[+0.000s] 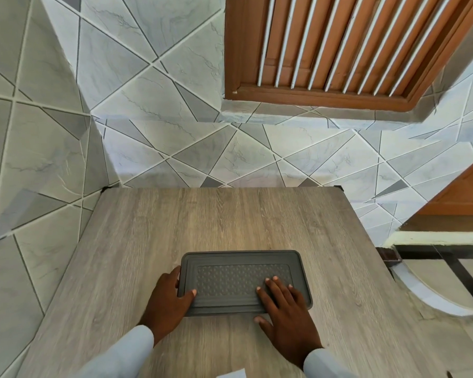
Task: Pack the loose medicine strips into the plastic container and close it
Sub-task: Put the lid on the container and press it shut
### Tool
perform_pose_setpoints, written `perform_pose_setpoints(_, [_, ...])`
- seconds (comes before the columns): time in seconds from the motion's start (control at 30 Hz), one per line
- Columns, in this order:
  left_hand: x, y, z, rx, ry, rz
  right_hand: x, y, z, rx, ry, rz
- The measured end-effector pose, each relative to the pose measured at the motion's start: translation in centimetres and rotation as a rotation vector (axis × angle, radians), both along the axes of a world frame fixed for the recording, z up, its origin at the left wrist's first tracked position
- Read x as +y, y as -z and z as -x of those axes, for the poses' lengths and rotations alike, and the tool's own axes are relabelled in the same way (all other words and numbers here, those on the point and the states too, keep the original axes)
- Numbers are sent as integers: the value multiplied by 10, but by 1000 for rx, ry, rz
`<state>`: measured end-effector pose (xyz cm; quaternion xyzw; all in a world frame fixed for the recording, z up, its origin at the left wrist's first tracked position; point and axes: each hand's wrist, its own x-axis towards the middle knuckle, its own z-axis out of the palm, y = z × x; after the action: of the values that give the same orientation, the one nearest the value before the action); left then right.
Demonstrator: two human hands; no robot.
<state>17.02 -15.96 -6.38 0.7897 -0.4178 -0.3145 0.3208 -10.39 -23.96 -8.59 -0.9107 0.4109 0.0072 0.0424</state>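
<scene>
The plastic container (pixel 243 282), a flat dark-grey rectangular box, lies near the front middle of a grey wood-grain table (pixel 230 219), its long side running left to right, and from my remote seat I see it with its lid (pixel 241 261) seated on top. The lid has a raised border and a dimpled panel at its centre, and it hides the inside completely, so I cannot tell what the box holds; no medicine strips show anywhere on the tabletop. The left hand (pixel 171 298) cups the container's left short end, thumb lying over the lid's near-left corner and the other fingers curled around the side. The right hand (pixel 287 315) lies flat and spread on the right part of the lid, fingertips (pixel 268 281) on the dimpled panel, its thumb off the near edge and resting on the wood. Neither hand grips anything loose; both simply bear on the box. Pale blue sleeves (pixel 129 353) cover both wrists. A small scrap of pale paper (pixel 231 374) pokes in at the bottom edge of the view. Behind the table rises a wall of grey marbled tiles (pixel 153 91) cut in triangles, with a brown louvred window (pixel 339 45) set at upper right.
</scene>
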Motion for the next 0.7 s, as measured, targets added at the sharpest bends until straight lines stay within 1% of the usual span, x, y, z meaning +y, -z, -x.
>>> perform_pose_setpoints(0.07, [0, 4, -1, -49, 11, -4, 0, -4, 1, -37, 13, -4])
perform_pose_setpoints(0.17, [-3, 6, -1, -309, 77, 52, -12, -11, 4, -142, 119, 9])
perform_pose_setpoints(0.27, [-14, 6, 5, -517, 263, 102, -32, -17, 6, -226, 271, 19])
perform_pose_setpoints(0.37, [-30, 9, 17, -701, 431, 49, -51, -16, 6, -245, 337, -32])
perform_pose_setpoints(0.47, [-45, 12, 31, -749, 504, -20, -65, -13, 2, -326, 451, -175])
perform_pose_setpoints(0.53, [-51, 15, 41, -752, 519, -7, -69, -9, 3, -411, 527, -274])
perform_pose_setpoints(0.6, [-54, 19, 48, -745, 534, -12, -67, -7, 7, -483, 539, -332])
perform_pose_setpoints(0.7, [-55, 21, 50, -753, 529, 1, -60, -7, 13, -562, 541, -351])
